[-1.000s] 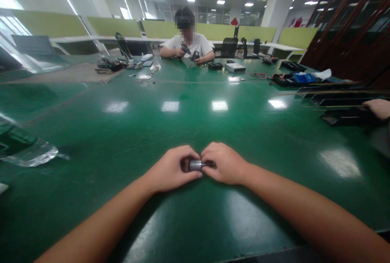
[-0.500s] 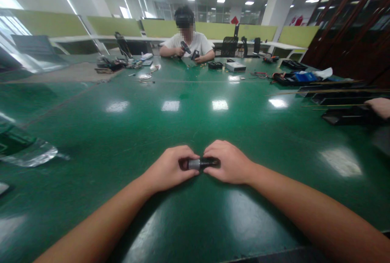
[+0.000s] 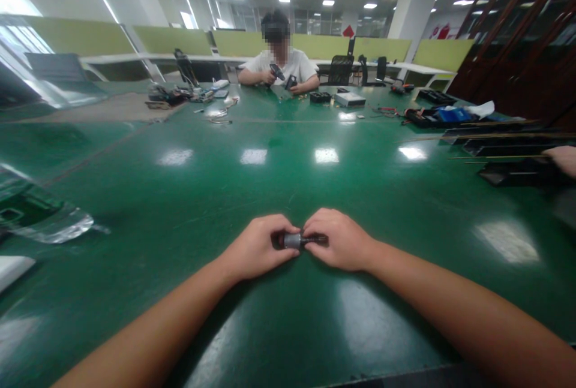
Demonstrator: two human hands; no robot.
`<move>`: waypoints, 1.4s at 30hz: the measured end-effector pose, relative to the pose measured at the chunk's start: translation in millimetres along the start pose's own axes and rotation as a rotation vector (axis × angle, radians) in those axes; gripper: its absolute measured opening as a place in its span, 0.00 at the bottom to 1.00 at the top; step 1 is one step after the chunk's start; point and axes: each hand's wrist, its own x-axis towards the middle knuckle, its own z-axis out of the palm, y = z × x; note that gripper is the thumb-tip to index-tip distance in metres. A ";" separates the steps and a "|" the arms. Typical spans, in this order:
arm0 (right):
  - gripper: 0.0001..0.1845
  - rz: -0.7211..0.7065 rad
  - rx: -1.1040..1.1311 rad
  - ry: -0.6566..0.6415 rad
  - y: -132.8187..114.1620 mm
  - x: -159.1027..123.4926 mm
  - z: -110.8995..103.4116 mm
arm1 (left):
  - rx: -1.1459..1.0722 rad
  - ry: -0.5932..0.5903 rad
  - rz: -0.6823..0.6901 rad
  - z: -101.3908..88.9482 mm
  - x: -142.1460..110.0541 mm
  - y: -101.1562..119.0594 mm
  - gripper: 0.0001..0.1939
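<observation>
Between my hands, just above or on the green tabletop, lies a small silver metal cylinder with a narrower dark end pointing right. My left hand curls round the cylinder, thumb below and fingers above; its left end is in shadow inside the palm. From the other side my right hand pinches the dark end between thumb and fingertips. Only a short gap parts the fingertips of the two hands. Exactly what kind of part this is, I cannot make out.
Across the table a person holds a dark power tool. At left stand a clear plastic bottle and a white object. Black channels with another person's hand are at right, a tool tray beyond.
Half a second ago my right fingers were spread wider around the dark end; now they pinch it again, as one second ago. My left hand keeps its hold. The view has shifted slightly.
</observation>
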 end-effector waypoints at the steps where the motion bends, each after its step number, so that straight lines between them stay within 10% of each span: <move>1: 0.06 0.000 -0.001 -0.004 0.2 0.0 -0.4 | 0.003 -0.002 0.000 0.0 0.1 0.1 0.09; 42: 0.03 0.010 -0.056 -0.041 2.7 -2.7 -0.9 | 0.019 0.008 0.023 1.0 -2.5 -0.2 0.10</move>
